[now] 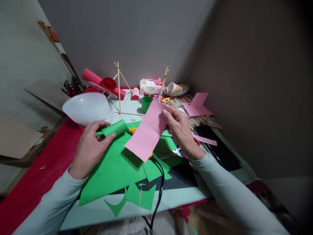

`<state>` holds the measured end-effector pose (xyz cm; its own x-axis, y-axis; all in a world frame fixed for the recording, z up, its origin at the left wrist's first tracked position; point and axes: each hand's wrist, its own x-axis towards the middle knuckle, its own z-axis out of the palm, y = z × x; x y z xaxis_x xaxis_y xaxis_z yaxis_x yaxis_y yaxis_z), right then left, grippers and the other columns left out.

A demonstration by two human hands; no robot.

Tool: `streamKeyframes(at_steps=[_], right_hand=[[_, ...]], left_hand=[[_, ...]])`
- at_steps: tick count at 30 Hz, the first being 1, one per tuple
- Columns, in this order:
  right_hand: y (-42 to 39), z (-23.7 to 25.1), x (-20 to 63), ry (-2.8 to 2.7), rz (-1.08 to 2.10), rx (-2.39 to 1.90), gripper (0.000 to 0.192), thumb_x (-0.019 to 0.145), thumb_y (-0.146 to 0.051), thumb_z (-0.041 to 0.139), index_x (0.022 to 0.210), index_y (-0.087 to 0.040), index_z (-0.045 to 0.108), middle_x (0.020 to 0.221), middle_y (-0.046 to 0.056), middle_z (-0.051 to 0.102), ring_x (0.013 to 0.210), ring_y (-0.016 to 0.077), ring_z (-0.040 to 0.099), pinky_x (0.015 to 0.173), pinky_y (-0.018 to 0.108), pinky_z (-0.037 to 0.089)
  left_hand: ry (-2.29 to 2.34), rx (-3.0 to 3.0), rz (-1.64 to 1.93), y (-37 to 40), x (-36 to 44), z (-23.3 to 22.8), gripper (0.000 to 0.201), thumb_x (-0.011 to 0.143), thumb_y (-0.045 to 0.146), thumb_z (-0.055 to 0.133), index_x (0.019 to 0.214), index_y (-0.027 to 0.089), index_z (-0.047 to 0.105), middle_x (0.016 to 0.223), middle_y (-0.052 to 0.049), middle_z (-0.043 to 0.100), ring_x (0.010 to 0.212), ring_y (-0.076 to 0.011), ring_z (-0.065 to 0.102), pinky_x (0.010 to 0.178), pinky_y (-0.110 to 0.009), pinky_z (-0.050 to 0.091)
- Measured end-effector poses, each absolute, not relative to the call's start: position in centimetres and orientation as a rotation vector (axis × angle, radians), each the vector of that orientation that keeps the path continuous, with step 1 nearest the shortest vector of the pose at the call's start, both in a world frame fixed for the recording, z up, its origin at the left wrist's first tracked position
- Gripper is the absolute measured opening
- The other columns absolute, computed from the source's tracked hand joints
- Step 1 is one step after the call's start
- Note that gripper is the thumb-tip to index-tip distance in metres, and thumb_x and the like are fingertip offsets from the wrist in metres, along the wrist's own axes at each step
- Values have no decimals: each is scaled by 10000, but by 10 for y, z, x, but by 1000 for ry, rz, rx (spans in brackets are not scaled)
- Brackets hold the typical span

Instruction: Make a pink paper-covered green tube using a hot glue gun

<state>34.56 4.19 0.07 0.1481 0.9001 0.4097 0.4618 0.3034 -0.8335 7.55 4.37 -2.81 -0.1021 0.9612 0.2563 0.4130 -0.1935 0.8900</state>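
Two hands point(89, 148) point(181, 130) amid green scraps point(114, 173)

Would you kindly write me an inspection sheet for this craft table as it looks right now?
Surface: pale table strewn with green paper; red sheet at left.
Job's things: green paper roll; pink paper strip.
Clutter: white bowl, green cup, stick frame, scissors, pink sheet.
Grippers: left hand grips the roll; right hand pinches the strip's edge.
Cables: black cable runs off the near edge.
Surroundings: grey wall, cardboard at left.
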Motion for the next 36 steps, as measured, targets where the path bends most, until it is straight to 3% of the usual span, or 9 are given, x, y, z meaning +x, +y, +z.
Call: streamKeyframes(at_steps=[6,10,13,16,21,27,30,32,36], right_hand=[[31,11,343,-1500,401,-1298,279,1002,-367,509,960,-190,721,741,16,618,662,168,502,646,316,388],[12,30,329,-1745,-165,-1189,404,1001,-179,432,1305,-140,695,1045,107,772,843,241,638,839,414,505],[-1,40,301,-1969,-389,-1101,468,1032,-100,327,1390,-67,627,1323,184,720,1081,299,666,985,501,507],[-1,44,266,-2191,-326,-1041,490,1063,-66,240,1398,-24,595,1440,215,643,1280,307,615,1080,503,491],[19,48,239,-2211,83,-870,506,1079,-348,498,1496,-63,464,1535,161,579,1405,247,529,1196,411,437],[26,59,265,-1957,764,-644,385,1044,-249,514,1406,-122,535,1378,101,682,1224,177,679,1035,287,553],[26,57,293,-1842,687,-830,216,1064,-338,525,1175,-182,626,1159,56,745,943,152,735,794,274,564],[26,47,313,-1953,436,-1253,275,1079,-397,480,956,-195,621,814,7,706,668,131,646,623,269,446],[25,8,333,-2245,334,-1646,383,983,-490,640,748,-193,582,599,9,604,517,146,511,534,289,220]], left_hand=[[1526,1983,1214,43,76,-32,453,790,437,774,1198,255,697,1227,-123,654,1251,-413,563,1119,-567,398],[1493,2005,1494,26,82,-19,207,916,380,714,1089,270,735,1095,-76,690,1054,-308,650,1005,-468,490],[1107,1933,1572,8,92,-12,158,944,330,708,1085,280,760,1069,-38,718,1020,-246,685,947,-378,546],[781,1601,1416,-2,98,-15,331,830,436,835,1090,246,761,1030,-39,730,967,-240,702,879,-333,602],[725,1235,1528,5,95,-16,351,724,551,889,770,256,704,688,35,621,627,-150,624,611,-250,596],[828,963,1618,18,97,1,57,871,280,787,868,223,779,918,-41,786,959,-225,747,912,-348,637],[899,835,1614,23,91,6,122,892,168,708,975,166,798,986,-81,807,1017,-249,753,948,-379,637],[923,799,1649,26,86,9,167,910,143,670,1015,139,799,1015,-96,813,1028,-248,756,945,-366,639],[930,763,1640,27,79,12,206,912,166,684,1079,119,795,1078,-119,815,1027,-251,761,895,-340,650]])
